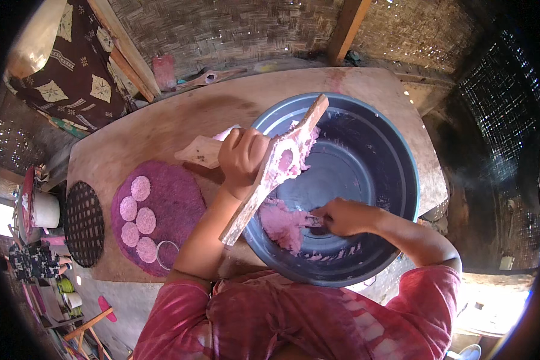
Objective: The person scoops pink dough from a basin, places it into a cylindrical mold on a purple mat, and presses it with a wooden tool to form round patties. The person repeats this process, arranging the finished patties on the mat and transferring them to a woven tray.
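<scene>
My left hand (243,159) grips a wooden press (256,191) with a round hole at its middle, tilted above the basin's left side. Sticky pink dough coats the wood around the hole. A second wooden arm (200,152) juts out left of that hand; how the pieces join is hidden. Inside the large dark plastic basin (337,168), my right hand (348,217) holds a small utensil (315,220), mostly covered by fingers and dough. It touches the lump of pink dough (281,225) on the basin's left inner side. Dough smears mark the near wall.
Left on the table (130,139) lies a round purple mat (175,198) bearing several pink textured rounds (146,220) and a pale ring (158,255). Beyond it is a dark lattice disc (84,225). Another wooden piece with a hole (211,78) rests by the woven wall (234,31).
</scene>
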`<state>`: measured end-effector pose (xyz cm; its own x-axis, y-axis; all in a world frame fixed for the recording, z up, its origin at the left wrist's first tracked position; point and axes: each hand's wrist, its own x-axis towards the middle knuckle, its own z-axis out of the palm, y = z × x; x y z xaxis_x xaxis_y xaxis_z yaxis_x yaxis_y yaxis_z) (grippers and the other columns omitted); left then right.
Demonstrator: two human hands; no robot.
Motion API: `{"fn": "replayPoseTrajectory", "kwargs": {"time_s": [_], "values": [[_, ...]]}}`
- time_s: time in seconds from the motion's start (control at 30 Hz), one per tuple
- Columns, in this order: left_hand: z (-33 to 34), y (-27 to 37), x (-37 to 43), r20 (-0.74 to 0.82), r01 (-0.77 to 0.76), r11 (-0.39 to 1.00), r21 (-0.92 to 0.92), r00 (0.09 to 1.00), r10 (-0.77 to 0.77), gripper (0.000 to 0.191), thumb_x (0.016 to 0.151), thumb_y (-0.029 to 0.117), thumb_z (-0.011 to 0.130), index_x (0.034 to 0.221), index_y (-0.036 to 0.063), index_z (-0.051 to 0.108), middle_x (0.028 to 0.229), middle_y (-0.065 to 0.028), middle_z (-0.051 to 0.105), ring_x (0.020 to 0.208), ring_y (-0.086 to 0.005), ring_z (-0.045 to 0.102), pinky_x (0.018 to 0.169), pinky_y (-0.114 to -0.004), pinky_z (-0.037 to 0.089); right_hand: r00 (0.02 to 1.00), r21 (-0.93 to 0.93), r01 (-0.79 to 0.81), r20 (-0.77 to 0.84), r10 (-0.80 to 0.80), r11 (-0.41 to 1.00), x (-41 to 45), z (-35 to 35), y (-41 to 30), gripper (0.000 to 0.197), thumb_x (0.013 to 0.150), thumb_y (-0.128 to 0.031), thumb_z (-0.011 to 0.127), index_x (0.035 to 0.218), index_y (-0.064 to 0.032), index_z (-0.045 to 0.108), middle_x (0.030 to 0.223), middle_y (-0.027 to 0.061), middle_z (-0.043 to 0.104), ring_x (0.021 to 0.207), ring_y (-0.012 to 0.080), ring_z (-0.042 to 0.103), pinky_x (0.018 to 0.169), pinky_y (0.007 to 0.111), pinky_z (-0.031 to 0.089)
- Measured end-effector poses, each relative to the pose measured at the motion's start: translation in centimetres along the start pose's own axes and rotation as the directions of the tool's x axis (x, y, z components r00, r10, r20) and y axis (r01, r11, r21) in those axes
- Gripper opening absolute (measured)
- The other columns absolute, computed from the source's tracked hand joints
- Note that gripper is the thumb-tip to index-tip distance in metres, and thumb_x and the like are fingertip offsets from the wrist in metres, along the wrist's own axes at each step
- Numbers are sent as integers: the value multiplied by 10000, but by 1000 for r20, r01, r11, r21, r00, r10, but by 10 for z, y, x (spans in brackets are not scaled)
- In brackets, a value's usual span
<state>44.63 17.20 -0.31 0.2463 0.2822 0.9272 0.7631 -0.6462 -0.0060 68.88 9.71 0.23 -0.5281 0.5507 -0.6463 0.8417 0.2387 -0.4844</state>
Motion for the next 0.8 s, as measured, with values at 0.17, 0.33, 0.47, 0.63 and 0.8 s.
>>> {"fn": "replayPoseTrajectory", "kwargs": {"time_s": [0.17,0.33,0.47,0.63,0.8], "values": [[2,-4,-2,-13,-14,1000,-27,1000,14,219,710,215,674,685,96,491,669,-52,454,564,-224,444,483,-332,377,991,-235,-26,-137,-7,972,-33,-5,-35,349,889,-205,536,1216,-164,650,956,233,691,902,402,682,816,511,532],[5,-5,-7,2,18,1000,-16,1000,-18,233,719,228,667,681,99,476,685,-57,467,569,-225,446,484,-337,369,978,-414,33,-173,-114,910,-32,-7,-46,244,880,-186,543,1053,-82,681,904,197,707,837,355,709,725,478,558],[4,-7,-12,50,13,1000,7,999,-14,228,735,241,663,709,97,488,694,-58,472,588,-233,456,495,-350,386,960,-608,19,-211,-184,794,6,4,-48,310,881,-138,539,1171,-74,624,853,147,708,801,303,714,672,422,555],[3,-8,-15,17,12,1000,25,1000,-13,209,752,245,653,744,97,506,713,-61,482,615,-247,478,516,-357,415,921,-726,-50,-299,-250,685,26,6,-38,365,889,-118,529,1245,-107,610,850,115,707,820,256,712,654,373,548],[0,-15,-10,5,-75,997,28,997,75,174,752,218,645,759,95,521,741,-62,502,641,-250,496,535,-354,437,957,-522,-74,-278,-88,850,-11,0,-27,290,878,-198,579,1141,-135,682,906,155,706,967,307,699,821,425,557]]}}
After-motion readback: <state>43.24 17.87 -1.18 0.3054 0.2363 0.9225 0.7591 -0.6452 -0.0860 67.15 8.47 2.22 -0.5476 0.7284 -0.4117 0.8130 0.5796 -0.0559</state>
